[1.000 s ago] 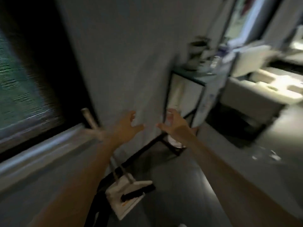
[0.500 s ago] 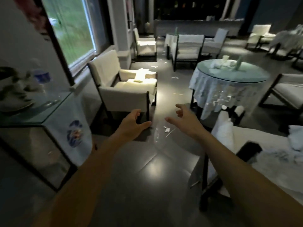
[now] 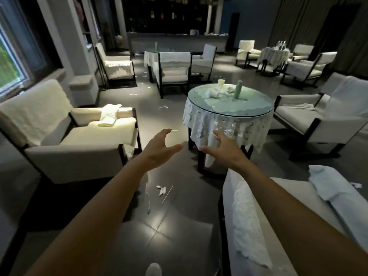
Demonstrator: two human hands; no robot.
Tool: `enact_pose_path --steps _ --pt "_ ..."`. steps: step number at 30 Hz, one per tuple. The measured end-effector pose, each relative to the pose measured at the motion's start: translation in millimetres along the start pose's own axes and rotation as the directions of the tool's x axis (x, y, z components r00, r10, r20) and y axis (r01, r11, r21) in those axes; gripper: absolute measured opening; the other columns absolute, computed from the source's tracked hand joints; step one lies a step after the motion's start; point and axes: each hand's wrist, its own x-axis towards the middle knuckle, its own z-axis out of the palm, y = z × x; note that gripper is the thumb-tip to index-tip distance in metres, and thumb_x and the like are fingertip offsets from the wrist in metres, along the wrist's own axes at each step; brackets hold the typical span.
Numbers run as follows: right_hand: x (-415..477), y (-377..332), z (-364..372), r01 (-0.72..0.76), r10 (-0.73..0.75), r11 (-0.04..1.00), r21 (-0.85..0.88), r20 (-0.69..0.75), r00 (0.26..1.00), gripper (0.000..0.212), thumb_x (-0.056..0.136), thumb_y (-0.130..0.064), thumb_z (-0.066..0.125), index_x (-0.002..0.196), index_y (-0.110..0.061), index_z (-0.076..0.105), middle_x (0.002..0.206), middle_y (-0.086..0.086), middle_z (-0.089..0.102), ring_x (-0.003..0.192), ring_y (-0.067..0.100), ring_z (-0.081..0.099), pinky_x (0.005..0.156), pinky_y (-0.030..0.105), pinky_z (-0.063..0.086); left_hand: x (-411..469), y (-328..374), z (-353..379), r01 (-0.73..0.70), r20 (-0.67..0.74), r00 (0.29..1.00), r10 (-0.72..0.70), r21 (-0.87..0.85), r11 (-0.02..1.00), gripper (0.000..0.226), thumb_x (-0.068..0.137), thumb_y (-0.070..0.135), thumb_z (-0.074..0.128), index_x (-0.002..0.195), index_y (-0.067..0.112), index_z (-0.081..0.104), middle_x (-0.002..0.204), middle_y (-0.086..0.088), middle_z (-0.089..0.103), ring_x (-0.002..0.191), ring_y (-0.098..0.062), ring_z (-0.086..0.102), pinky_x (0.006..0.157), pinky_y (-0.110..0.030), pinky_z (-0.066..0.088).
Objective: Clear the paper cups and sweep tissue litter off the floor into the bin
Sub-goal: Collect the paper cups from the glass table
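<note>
A paper cup (image 3: pixel 220 83) stands at the far side of a round glass-topped table (image 3: pixel 253 108), beside crumpled tissues (image 3: pixel 212 93) and a green vase (image 3: pixel 238 90). Tissue litter (image 3: pixel 161 190) and a thin stick lie on the dark tiled floor below my hands. More scraps (image 3: pixel 163 106) lie further down the aisle. My left hand (image 3: pixel 159 148) and my right hand (image 3: pixel 223 149) are stretched forward in the air, fingers spread and loosely bent, holding nothing. Both hang in front of the table's lace cloth, touching nothing. No bin or broom shows.
A cream armchair (image 3: pixel 65 134) with a folded cloth stands at the left. Another armchair (image 3: pixel 322 118) sits right of the table, and a cushioned seat (image 3: pixel 298 216) lies under my right arm. More chairs and covered tables fill the back. A window (image 3: pixel 10 62) is at far left.
The view has swung from a wall, a side table and a dustpan on the floor to the dining room. The round table is now nearer. Both hands stay raised and empty.
</note>
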Motion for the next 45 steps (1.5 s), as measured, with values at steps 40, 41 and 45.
enact_pose_path --steps 40,41,45 --pt "958 212 -38 -0.444 0.463 0.886 0.133 -0.295 0.836 0.075 0.086 -0.043 0.066 0.148 -0.022 0.030 0.151 -0.001 0.036 0.136 0.020 0.037 0.099 0.029 0.033 1084 -105 135 -0.324 0.523 0.811 0.261 0.030 0.946 0.072 0.090 0.044 0.057 0.148 0.017 0.023 0.154 -0.003 0.027 0.138 -0.022 0.031 0.111 -0.035 0.027" --pt "974 216 -33 -0.466 0.492 0.870 0.159 -0.322 0.809 0.074 0.086 -0.041 0.066 0.148 -0.020 0.030 0.151 0.000 0.036 0.136 0.021 0.037 0.098 0.028 0.032 1108 -108 139 -0.349 0.545 0.789 0.282 0.020 0.937 0.072 0.090 0.044 0.057 0.148 0.017 0.023 0.154 -0.003 0.027 0.138 -0.021 0.031 0.111 -0.035 0.026" --pt "1026 223 -13 -0.541 0.603 0.798 0.267 -0.383 0.700 0.076 0.086 -0.040 0.067 0.148 -0.020 0.030 0.151 0.002 0.036 0.136 0.020 0.036 0.095 0.025 0.031 1183 -120 155 -0.443 0.668 0.665 0.333 -0.006 0.896 0.072 0.091 0.045 0.055 0.148 0.017 0.023 0.155 -0.003 0.026 0.139 -0.023 0.030 0.112 -0.037 0.026"
